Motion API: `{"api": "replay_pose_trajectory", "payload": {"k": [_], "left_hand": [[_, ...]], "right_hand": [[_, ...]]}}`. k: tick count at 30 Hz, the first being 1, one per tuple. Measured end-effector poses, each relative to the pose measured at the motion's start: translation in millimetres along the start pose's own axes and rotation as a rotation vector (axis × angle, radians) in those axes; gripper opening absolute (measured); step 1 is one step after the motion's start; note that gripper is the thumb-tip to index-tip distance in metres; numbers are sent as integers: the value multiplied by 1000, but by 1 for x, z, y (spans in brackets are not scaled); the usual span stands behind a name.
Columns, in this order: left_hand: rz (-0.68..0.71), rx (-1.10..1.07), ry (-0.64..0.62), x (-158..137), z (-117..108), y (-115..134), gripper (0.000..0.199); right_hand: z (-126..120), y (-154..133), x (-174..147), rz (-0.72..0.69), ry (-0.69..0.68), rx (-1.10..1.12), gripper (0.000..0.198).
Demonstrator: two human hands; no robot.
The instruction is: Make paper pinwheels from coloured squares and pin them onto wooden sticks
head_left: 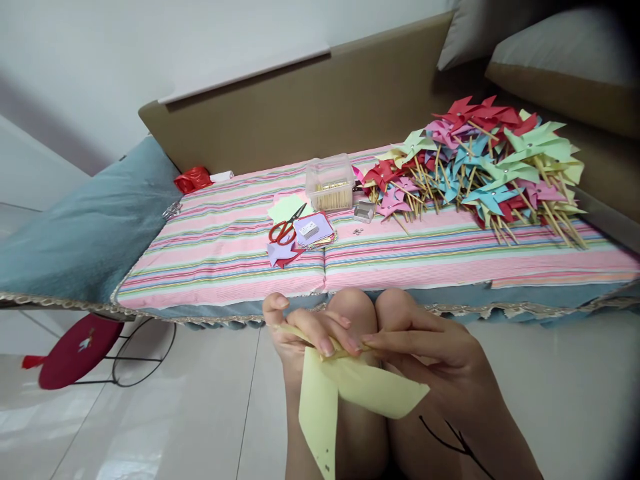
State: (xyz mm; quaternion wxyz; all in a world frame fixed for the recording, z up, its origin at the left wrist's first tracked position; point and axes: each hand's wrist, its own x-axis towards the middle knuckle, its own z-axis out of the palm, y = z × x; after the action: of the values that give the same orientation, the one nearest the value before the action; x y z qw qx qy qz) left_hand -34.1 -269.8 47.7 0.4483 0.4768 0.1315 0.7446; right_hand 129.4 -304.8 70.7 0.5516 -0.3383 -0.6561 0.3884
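Over my knees, both hands grip a piece of pale yellow paper [370, 387], cut into strips with pointed ends. My left hand [305, 327] has its fingers folded over the upper edge of the paper. My right hand [440, 353] pinches the same edge from the other side, thumb and forefinger close to the left fingertips. Two strips hang below the hands, one pointing down and one to the right. Small dark marks show near the tip of the lower strip. What lies under the left fingers is hidden.
On the striped cloth [225, 240] lie red-handled scissors [283, 232], stacked paper squares [315, 225], a clear box of sticks [330, 190], a small grey box [364, 212] and a heap of paper pinwheels [493, 167]. A dark red stool [80, 353] stands at left.
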Motion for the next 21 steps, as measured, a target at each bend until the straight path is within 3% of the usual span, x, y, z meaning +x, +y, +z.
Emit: {"api": "replay_pose_trajectory", "payload": {"k": [8, 21], "left_hand": [[36, -65, -48, 0, -2, -5, 59], [-70, 119, 181, -3, 1, 0, 62]], "right_hand": [[0, -3, -1, -4, 25, -56, 34], [2, -3, 2, 9, 10, -35, 30]]}}
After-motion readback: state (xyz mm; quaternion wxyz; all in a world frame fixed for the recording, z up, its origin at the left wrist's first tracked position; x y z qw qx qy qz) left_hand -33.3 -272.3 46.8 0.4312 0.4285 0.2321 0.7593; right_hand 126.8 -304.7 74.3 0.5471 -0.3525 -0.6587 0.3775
